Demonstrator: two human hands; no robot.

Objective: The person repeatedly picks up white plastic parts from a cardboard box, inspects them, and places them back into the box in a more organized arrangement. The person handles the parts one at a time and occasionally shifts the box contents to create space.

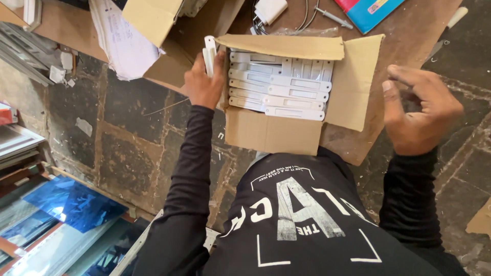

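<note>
An open cardboard box [271, 134] sits on the edge of a brown table, filled with stacked white plastic strips [279, 87]. My left hand [203, 82] is at the box's left flap, gripping two white plastic pieces [209, 55] upright between thumb and fingers. My right hand [417, 110] hovers to the right of the box, fingers loosely curled, holding nothing that I can see. My black sleeves and printed black shirt fill the lower middle of the view.
A second open cardboard box [163, 30] with white papers [123, 41] lies at the upper left. A white charger with cables [270, 10], a screwdriver [333, 18] and a blue-red booklet [368, 11] lie behind. Stone floor below; blue sheets [76, 204] at lower left.
</note>
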